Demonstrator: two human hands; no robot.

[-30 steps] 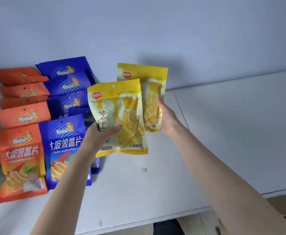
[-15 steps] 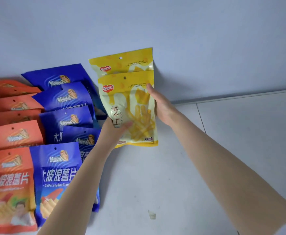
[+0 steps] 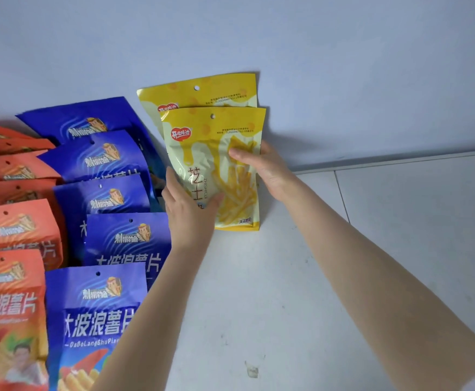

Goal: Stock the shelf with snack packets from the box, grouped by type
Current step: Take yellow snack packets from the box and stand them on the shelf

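Two yellow snack packets stand one behind the other against the back wall of the white shelf [image 3: 258, 306]. The front yellow packet [image 3: 216, 142] overlaps the rear yellow packet [image 3: 202, 91]. My left hand [image 3: 188, 213] grips the front packet's lower left side, thumb on its face. My right hand [image 3: 264, 167] holds its right edge, with the thumb across the front. To the left runs a row of several blue packets [image 3: 112, 198]. Further left is a row of several orange packets [image 3: 13, 227].
The pale wall [image 3: 315, 52] closes the shelf at the back. A seam [image 3: 342, 193] divides the shelf from a second white panel on the right. A small scuff [image 3: 251, 371] marks the shelf near the front.
Both hands carried the two yellow packets back toward the wall and to the blue row's right. They now stand stacked one behind the other instead of side by side.
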